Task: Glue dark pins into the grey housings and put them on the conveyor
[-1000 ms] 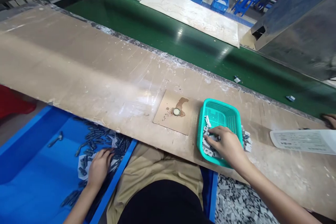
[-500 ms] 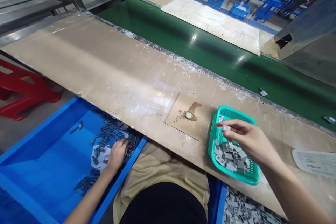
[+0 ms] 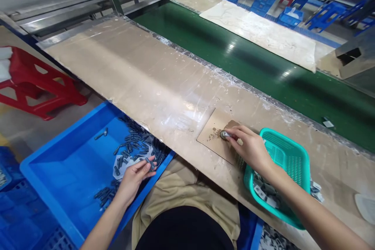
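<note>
My right hand (image 3: 249, 144) pinches a small grey-and-white square piece (image 3: 227, 134) at a small round cap (image 3: 222, 135), which sits on a cardboard square (image 3: 215, 127) with wet brown stains. Whether the piece dips into the cap I cannot tell. Over the right side of the blue bin (image 3: 67, 160), my left hand (image 3: 136, 175) holds a dark, slim cylindrical part (image 3: 150, 164) between thumb and fingers. Many similar dark parts (image 3: 131, 140) lie loose in that bin around a white sheet. Beneath my right forearm stands a green basket (image 3: 304, 164) containing small grey square pieces (image 3: 262, 192).
A green conveyor belt (image 3: 199, 45) runs behind the brown tabletop (image 3: 140, 78), carrying a small piece (image 3: 328, 124) at right. A red stool (image 3: 41, 82) stands at left. Another bin of grey pieces (image 3: 275, 238) sits below the table edge.
My right hand has moved left from above the green basket to the cap, bringing the square piece. My left hand has lifted a dark part from the pile. The view has shifted left.
</note>
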A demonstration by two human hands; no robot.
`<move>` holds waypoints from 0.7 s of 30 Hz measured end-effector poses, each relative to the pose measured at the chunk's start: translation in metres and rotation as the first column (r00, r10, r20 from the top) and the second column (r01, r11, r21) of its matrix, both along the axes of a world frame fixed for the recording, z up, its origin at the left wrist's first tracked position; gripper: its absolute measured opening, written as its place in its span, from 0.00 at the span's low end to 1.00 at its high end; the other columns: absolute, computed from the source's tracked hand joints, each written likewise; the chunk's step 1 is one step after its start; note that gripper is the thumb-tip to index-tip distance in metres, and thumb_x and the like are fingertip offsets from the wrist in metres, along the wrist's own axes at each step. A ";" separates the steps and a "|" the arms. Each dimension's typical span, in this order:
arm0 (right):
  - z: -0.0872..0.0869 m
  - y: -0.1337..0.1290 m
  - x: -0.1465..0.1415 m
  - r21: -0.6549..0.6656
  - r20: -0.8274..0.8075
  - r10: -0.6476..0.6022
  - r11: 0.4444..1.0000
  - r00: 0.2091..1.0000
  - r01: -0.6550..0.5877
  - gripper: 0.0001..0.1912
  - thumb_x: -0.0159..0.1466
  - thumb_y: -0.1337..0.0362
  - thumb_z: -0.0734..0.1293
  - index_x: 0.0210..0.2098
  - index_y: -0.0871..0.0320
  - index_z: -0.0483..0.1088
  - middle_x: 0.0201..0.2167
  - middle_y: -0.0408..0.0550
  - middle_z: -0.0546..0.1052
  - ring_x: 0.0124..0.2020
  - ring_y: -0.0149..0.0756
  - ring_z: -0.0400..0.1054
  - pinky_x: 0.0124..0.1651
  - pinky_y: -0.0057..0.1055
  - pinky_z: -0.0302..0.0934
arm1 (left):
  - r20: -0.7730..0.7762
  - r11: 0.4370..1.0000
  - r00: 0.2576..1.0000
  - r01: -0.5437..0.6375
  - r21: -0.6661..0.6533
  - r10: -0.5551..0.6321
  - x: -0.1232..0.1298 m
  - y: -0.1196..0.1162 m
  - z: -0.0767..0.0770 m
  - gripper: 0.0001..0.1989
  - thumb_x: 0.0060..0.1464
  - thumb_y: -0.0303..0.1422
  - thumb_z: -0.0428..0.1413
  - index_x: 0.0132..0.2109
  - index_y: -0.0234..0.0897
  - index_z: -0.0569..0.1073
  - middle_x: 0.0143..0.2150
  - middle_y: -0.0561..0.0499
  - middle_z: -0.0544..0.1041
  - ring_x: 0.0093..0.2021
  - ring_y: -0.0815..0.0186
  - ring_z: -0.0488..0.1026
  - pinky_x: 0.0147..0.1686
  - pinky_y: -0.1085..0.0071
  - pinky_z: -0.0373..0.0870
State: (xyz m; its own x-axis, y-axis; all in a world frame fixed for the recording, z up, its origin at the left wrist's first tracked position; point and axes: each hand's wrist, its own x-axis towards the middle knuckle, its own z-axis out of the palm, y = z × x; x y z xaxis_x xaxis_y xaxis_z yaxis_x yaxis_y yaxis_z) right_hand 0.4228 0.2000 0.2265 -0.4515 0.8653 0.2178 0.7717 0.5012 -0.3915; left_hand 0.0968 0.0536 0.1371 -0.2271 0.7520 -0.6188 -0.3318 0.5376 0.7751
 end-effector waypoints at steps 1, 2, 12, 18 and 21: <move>-0.002 0.001 0.000 0.000 0.008 0.001 1.000 1.000 -0.001 0.13 0.65 0.63 0.59 0.40 0.59 0.74 0.36 0.52 0.77 0.32 0.38 0.73 0.35 0.33 0.68 | 0.086 1.000 0.996 -0.016 -0.010 0.017 0.007 -0.003 0.010 0.27 0.35 0.44 0.69 0.43 0.33 0.78 0.38 0.44 0.79 0.37 0.62 0.75 0.38 0.70 0.75; -0.003 0.001 0.000 -0.007 0.009 0.003 1.000 1.000 -0.003 0.13 0.65 0.63 0.59 0.39 0.59 0.75 0.36 0.52 0.77 0.32 0.39 0.73 0.35 0.34 0.69 | 0.158 1.000 0.987 -0.020 -0.012 0.021 0.015 -0.005 0.019 0.26 0.36 0.42 0.69 0.43 0.34 0.78 0.38 0.45 0.79 0.37 0.64 0.75 0.38 0.72 0.74; 0.050 -0.028 -0.002 -0.558 -0.409 -0.396 0.822 0.822 0.119 0.15 0.54 0.55 0.72 0.38 0.57 0.76 0.31 0.51 0.80 0.30 0.41 0.75 0.34 0.35 0.72 | 0.427 0.989 0.904 -0.052 0.139 -0.013 0.103 0.030 0.080 0.19 0.35 0.39 0.70 0.34 0.32 0.80 0.27 0.46 0.77 0.27 0.67 0.74 0.30 0.73 0.74; 0.073 -0.060 -0.015 -0.662 -0.504 -0.499 0.747 0.705 0.056 0.13 0.50 0.60 0.76 0.34 0.56 0.77 0.30 0.50 0.80 0.29 0.42 0.76 0.34 0.33 0.74 | 0.514 0.951 0.855 -0.210 0.226 0.067 0.161 0.065 0.094 0.18 0.33 0.39 0.70 0.32 0.32 0.80 0.28 0.45 0.79 0.26 0.66 0.75 0.31 0.69 0.76; 0.076 -0.064 -0.020 -0.658 -0.501 -0.486 0.751 0.716 0.050 0.12 0.50 0.60 0.76 0.32 0.56 0.77 0.29 0.50 0.80 0.28 0.42 0.76 0.34 0.33 0.74 | 0.489 0.940 0.872 -0.195 0.280 0.035 0.168 0.064 0.101 0.17 0.33 0.39 0.70 0.32 0.33 0.80 0.28 0.45 0.79 0.25 0.64 0.75 0.29 0.68 0.77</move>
State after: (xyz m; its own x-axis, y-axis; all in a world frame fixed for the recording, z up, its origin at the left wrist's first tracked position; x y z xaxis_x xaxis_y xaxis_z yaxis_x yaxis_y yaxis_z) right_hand 0.4031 0.1362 0.3020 -0.1284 0.9669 -0.2206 0.3046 -0.1732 -0.9366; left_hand 0.2653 0.1172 0.2382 -0.0658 0.9088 -0.4120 -0.7425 0.2312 0.6286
